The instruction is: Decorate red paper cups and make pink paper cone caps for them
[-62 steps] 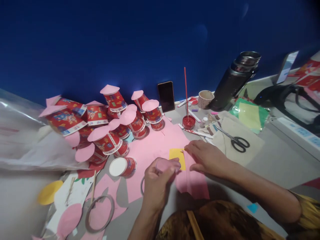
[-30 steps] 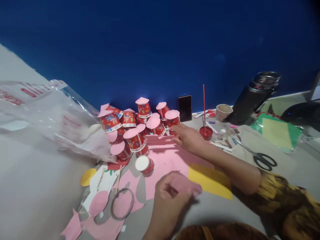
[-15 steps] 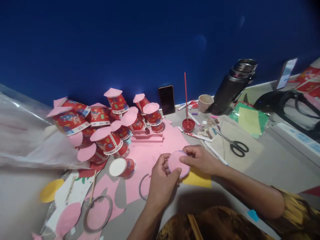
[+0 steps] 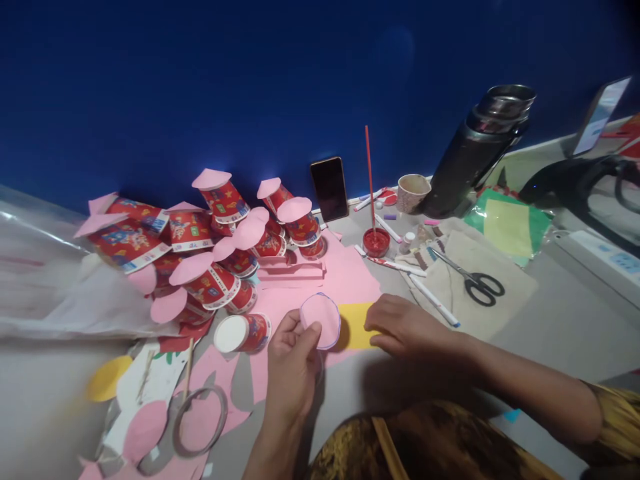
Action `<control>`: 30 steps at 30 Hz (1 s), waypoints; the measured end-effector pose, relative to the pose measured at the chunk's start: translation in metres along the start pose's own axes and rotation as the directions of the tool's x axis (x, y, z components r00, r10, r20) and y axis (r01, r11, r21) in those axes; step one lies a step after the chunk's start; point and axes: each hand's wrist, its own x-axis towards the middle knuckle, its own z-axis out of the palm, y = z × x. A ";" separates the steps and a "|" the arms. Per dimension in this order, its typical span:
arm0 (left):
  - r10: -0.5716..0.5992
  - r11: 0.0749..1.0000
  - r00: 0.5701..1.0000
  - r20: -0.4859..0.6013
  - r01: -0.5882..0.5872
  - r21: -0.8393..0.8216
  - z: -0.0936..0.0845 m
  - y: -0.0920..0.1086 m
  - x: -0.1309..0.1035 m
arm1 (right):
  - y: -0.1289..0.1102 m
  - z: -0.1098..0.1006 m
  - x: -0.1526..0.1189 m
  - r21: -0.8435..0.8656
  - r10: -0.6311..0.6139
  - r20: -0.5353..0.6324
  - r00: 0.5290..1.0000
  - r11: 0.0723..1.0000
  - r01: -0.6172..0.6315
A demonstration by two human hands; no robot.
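My left hand (image 4: 296, 357) pinches the lower left edge of a pink paper disc (image 4: 321, 320) with a blue outline. To its right, my right hand (image 4: 407, 327) has its thumb and fingertips apart, with nothing visible between them, at the right end of a yellow paper piece (image 4: 356, 325). The disc is flat and held above the pink paper sheet (image 4: 345, 267). A red printed paper cup (image 4: 259, 332) lies on its side left of my left hand, its white base facing left.
Red cups with pink paper cones (image 4: 210, 283) crowd the back left. Scissors (image 4: 480, 287) lie on cloth at the right. A red paint dish (image 4: 376, 243), markers, a leaning phone (image 4: 329, 189) and a dark flask (image 4: 475, 153) stand behind. A tape roll (image 4: 223, 420) lies front left.
My right hand has let go of the pink disc and moved apart to the right. My left hand has carried the disc a little left, and the yellow paper shows more fully.
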 end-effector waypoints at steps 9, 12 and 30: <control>0.054 0.981 0.993 0.101 -0.072 0.179 0.020 -0.006 0.012 | -0.001 -0.005 0.011 0.270 0.090 -0.201 0.976 0.962 -0.033; 0.091 0.950 0.984 0.155 -0.132 0.282 0.026 -0.006 0.015 | -0.008 -0.017 0.025 0.712 0.360 -0.071 0.930 0.672 -0.205; -0.176 0.977 0.979 0.103 0.162 0.136 0.018 -0.017 0.031 | -0.007 -0.009 0.037 0.915 0.522 0.082 0.849 0.299 -0.272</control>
